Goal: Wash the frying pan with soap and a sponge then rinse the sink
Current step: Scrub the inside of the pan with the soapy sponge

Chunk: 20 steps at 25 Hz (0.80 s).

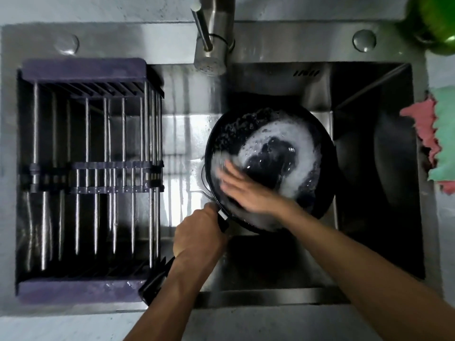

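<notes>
Over sink point(364, 168), soapy frying pan point(268, 148) tilted; left hand point(199, 232) closed around handle, right hand point(246, 188) blurred, presses sponge point(222, 158) inside. Faucet point(211, 45) far; rack point(88, 173) left; cloths point(440, 141) right.

The frying pan point(270, 166) sat in the sink point(369, 168), right of the rack point(91, 168) and in front of the tap point(211, 45). The right hand point(246, 190) was inside the pan. The left hand point(199, 232) was around the handle, at the pan's near left. Cloths point(435, 139) lay on the counter to the right of the sink.
</notes>
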Motion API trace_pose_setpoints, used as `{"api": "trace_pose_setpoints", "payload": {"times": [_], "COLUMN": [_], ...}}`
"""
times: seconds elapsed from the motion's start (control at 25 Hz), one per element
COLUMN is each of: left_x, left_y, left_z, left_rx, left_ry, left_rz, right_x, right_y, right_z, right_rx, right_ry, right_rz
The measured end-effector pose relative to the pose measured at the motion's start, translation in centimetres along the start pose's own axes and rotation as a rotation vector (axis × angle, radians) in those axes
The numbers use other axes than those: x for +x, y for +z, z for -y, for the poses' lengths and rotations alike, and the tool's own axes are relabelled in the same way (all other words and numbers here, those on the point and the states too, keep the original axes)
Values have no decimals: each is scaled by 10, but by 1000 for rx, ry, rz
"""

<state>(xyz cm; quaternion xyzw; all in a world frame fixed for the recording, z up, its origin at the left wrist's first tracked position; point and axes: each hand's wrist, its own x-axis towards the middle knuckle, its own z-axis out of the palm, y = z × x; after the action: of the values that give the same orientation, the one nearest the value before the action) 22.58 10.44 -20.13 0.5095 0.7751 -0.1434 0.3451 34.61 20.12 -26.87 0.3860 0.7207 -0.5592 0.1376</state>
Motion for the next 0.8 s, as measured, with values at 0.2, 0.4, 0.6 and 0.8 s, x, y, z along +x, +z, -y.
{"api": "trace_pose_setpoints", "payload": {"times": [0.2,0.4,0.6,0.8], "left_x": [1,-1,1,0], "left_y": [1,-2,-1,-1], "left_z": [0,-2,-2,0], "left_rx": [-17,-18,-33,-20], "left_ry": [8,7,7,4], "left_rz": [-20,-13,9,18], "right_x": [-7,-46,23,-58], "right_y": [-67,23,-60,8], "right_z": [-82,-23,-47,-45], "right_rx": [-377,-69,-146,-415], "right_ry": [401,68,211,353], "right_rz": [-197,79,-454,-103]}}
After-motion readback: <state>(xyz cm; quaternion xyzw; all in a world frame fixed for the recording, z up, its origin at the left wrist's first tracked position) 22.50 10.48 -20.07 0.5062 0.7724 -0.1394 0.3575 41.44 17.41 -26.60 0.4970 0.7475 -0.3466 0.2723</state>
